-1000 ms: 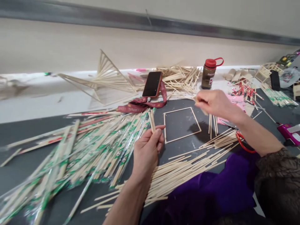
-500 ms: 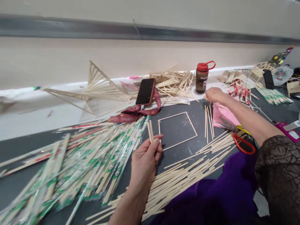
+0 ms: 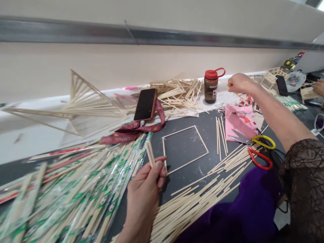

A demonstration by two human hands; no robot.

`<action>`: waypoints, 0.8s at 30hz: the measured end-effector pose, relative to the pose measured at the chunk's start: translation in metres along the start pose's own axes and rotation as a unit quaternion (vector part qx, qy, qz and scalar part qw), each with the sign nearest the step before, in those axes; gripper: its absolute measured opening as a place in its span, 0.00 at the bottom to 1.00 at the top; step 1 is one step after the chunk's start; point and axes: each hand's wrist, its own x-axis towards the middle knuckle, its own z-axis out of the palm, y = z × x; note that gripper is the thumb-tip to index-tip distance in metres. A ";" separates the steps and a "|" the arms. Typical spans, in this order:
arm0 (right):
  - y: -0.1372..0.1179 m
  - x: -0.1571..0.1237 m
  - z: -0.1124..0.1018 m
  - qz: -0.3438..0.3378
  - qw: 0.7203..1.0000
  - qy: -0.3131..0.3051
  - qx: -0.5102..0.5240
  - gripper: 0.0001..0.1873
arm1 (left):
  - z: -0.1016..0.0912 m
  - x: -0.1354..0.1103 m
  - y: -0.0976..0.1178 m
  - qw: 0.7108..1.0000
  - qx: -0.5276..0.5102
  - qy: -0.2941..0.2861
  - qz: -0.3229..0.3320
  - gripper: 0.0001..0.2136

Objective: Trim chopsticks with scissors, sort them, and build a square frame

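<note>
My left hand (image 3: 146, 180) is closed around a few wooden chopsticks (image 3: 150, 152), whose ends point up past the thumb. Just right of it, a four-sided frame of thin chopsticks (image 3: 186, 164) lies flat on the dark table. My right hand (image 3: 241, 83) is reached out at the back, right of the water bottle (image 3: 211, 88). Its fingers are pinched, and a thin chopstick (image 3: 223, 84) juts out from them on the left; the rest is hidden by the hand. Several loose chopsticks (image 3: 220, 138) lie between the frame and a pink cloth (image 3: 231, 123).
Wrapped chopsticks (image 3: 83, 189) cover the left side, with bare ones (image 3: 192, 202) near my lap. Red-and-yellow-handled scissors (image 3: 260, 158) lie at right. A phone (image 3: 146, 104) with a lanyard, a fan-shaped stick structure (image 3: 86, 108) and a stick pile (image 3: 177, 94) line the wall. Another person's hand (image 3: 319, 87) shows far right.
My right hand has lifted and moved right, away from the bottle, with a thin stick now showing at its fingers. The view has shifted right; my left hand keeps its chopsticks.
</note>
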 end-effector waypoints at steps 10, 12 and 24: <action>0.019 0.001 0.029 0.051 0.999 -0.005 0.012 0.15 | 0.000 0.000 -0.001 1.000 0.010 0.009 -0.007 0.21; 0.015 0.002 0.031 0.043 0.999 0.002 0.021 0.15 | 0.000 0.000 -0.002 1.000 0.010 0.010 -0.008 0.21; 0.005 0.034 0.062 0.040 0.997 -0.060 0.013 0.15 | -0.001 0.001 -0.001 1.000 0.011 0.021 -0.015 0.23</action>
